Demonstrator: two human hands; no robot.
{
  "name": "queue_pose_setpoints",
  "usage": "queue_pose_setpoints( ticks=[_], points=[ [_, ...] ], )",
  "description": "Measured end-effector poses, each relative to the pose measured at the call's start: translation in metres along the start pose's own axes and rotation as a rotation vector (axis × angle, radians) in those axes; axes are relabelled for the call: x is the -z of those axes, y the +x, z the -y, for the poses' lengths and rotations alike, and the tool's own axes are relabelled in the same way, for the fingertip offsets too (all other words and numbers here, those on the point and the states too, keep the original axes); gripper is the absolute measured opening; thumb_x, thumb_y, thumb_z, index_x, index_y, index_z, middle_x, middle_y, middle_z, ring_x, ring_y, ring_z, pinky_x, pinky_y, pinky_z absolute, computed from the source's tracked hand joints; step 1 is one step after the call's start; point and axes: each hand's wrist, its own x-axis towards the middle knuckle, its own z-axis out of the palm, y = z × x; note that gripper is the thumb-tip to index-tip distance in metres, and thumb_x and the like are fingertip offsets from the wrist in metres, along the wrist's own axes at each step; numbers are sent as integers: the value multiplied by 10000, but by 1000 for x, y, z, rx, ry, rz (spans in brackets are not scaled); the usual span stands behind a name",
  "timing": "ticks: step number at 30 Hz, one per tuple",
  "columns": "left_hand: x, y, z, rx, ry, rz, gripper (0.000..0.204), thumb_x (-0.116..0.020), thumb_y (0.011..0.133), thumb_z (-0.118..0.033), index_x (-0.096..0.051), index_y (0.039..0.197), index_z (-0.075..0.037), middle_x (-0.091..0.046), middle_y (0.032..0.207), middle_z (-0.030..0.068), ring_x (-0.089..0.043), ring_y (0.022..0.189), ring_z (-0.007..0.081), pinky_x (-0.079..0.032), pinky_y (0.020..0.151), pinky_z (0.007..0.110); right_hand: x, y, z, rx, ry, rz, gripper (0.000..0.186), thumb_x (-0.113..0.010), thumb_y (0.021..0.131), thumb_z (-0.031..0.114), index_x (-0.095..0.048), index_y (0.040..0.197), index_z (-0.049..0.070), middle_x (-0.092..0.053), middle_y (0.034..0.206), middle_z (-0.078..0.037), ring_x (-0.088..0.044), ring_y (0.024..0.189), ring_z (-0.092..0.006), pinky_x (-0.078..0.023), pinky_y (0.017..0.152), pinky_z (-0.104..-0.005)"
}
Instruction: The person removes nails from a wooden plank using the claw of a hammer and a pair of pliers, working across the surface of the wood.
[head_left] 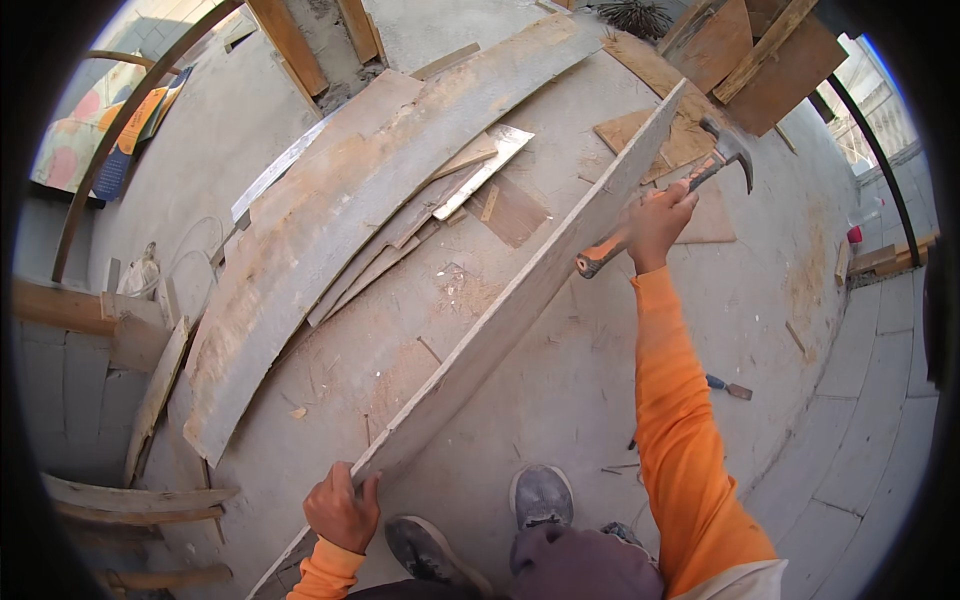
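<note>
My left hand [340, 505] grips the upper edge of a long, weathered board [525, 285] standing on its edge, slanting from the lower middle up to the upper right. My right hand [660, 222] is closed on a claw hammer [595, 255] with an orange and black handle, held just right of the board, its steel head at the upper right. Thin nails [428, 348] show along the far side of the board; whether they are in it, I cannot tell. My shoes [540, 495] are below, between my forearms.
Long curved sheets [390, 180] and scrap strips [480, 175] lie beyond the board. Leaning panels [780, 80] are at the upper right, timber pieces [150, 505] at the lower left. A chisel-like tool [735, 390] and loose nails [615, 470] lie on the concrete floor [760, 300].
</note>
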Motion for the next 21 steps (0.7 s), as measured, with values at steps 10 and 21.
queue_pose_setpoints(
  ticks=[10, 21],
  points=[
    [4, -1, -2, -35, -27, 0, 361, -861, 776, -207, -555, 885, -49, -617, 695, 179, -616, 594, 415, -458, 522, 472, -2, -3, -15, -131, -84, 175, 278, -355, 1122, 327, -352, 1043, 61, -450, 678, -57, -445, 426, -165, -431, 378, -343],
    [4, -6, 1, -31, -66, -17, 372, -862, 774, -197, -540, 893, -53, -613, 701, 177, -630, 617, 408, -473, 532, 454, 94, -77, 85, -118, -238, 338, 289, -420, 1131, 363, -413, 1065, 82, -417, 659, -6, -424, 437, -92, -393, 366, -270]
  ],
)
